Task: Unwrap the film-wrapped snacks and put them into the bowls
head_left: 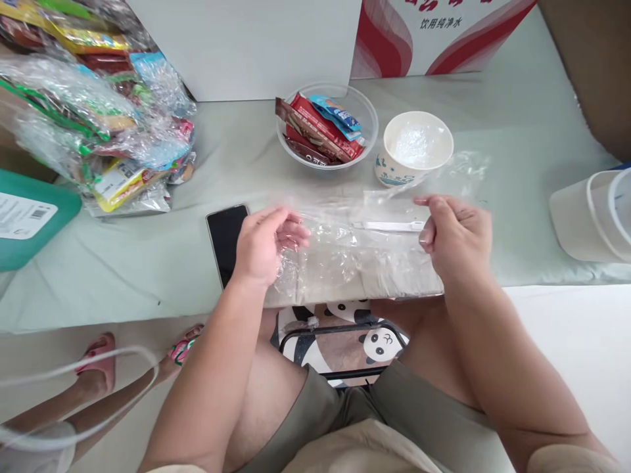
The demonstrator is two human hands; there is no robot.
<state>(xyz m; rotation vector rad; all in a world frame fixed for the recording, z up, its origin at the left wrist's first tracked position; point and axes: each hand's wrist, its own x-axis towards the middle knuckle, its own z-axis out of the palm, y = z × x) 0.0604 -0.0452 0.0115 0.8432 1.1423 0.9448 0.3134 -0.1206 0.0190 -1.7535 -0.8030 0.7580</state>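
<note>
A clear plastic zip bag [355, 253] lies stretched across the table's front edge between my hands. My left hand [266, 243] pinches the bag's left end, fingers curled round the crumpled plastic. My right hand [456, 236] grips the right end near the white zip strip [389, 225], fingers closed on it. Just behind the bag stand a clear bowl [367, 108] of wrapped snack bars [320, 128] and a white paper bowl [418, 146] with crumpled clear plastic inside.
A black phone [225, 240] lies left of my left hand. A heap of bagged snacks [98, 125] and a green box [29, 217] fill the left side. White containers [594, 213] sit at the right edge; cartons stand behind. Another person's feet [98, 368] in sandals are lower left.
</note>
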